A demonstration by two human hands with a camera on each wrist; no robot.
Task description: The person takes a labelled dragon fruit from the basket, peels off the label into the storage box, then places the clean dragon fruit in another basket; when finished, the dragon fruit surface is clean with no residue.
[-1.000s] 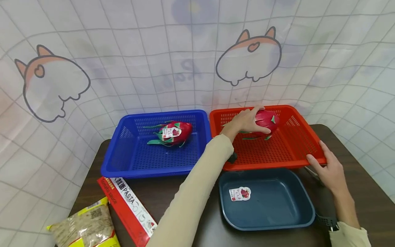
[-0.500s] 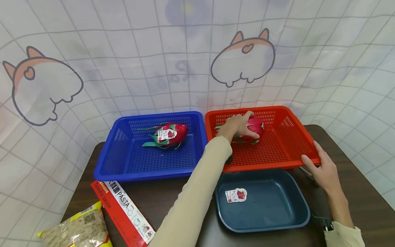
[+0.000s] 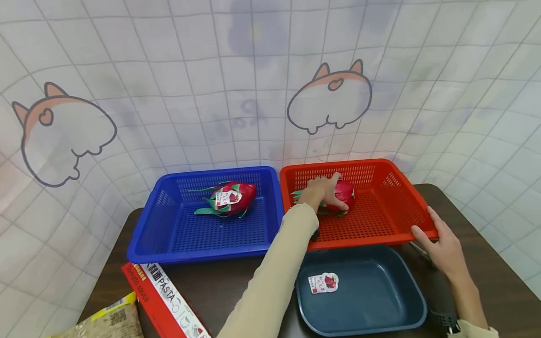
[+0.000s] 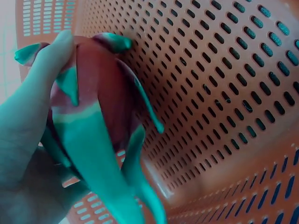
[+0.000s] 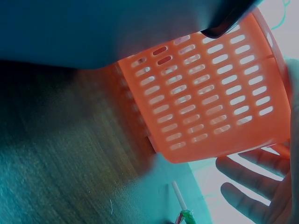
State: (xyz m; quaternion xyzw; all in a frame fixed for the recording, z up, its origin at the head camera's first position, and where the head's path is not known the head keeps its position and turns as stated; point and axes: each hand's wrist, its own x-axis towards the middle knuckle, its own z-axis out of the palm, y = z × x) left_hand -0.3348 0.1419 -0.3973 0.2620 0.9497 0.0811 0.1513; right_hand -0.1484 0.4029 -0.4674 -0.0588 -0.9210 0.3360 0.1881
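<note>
My left hand grips a red dragon fruit with green scales inside the red basket. The left wrist view shows the thumb over the top of the fruit, whose long green leaf tips trail toward the camera. At the basket's front right corner, my right hand holds the rim between thumb and fingers. Its lower fingers spread beyond the slotted basket wall in the right wrist view. A second dragon fruit with a white label lies in the blue basket.
A dark blue tray bearing a fruit sticker sits before the red basket. At left are a red pasta box and a yellow-edged bag. A white-sticked lollipop lies on the dark table.
My left hand, holding the dragon fruit, has moved left and lower inside the red basket. My right hand stays at the corner. The head view has shifted slightly.
</note>
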